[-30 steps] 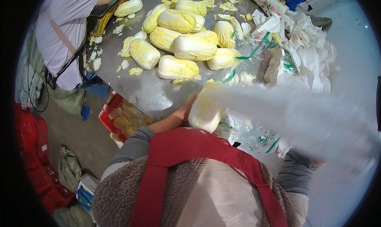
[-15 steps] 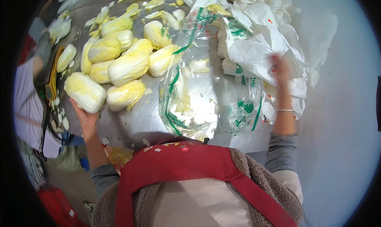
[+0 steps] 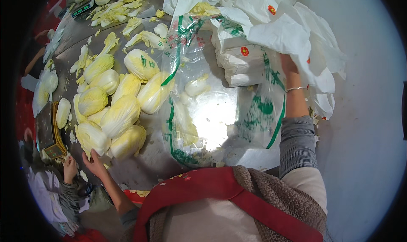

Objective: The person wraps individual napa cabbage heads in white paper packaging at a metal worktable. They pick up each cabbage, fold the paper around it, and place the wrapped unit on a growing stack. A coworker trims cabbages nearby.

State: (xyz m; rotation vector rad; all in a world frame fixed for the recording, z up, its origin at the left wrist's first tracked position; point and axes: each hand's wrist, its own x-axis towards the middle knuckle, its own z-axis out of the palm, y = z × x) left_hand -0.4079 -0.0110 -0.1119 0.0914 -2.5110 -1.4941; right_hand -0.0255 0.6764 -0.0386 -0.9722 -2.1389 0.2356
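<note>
Left of centre, heaped cabbages block the way across the table; a strip between them and the clear bag would let a hand through. White paper crowds the upper right, partly covering the right hand. At lower left, a co-worker's hand narrows passage near the left hand. Far right, the white surface leaves room.

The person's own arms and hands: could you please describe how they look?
The left hand is bare, with a grey sleeve end further down the arm. The right hand, partly hidden, is bare where it shows; below it come a thin silvery bangle, a grey striped cuff and a beige sleeve.
</note>
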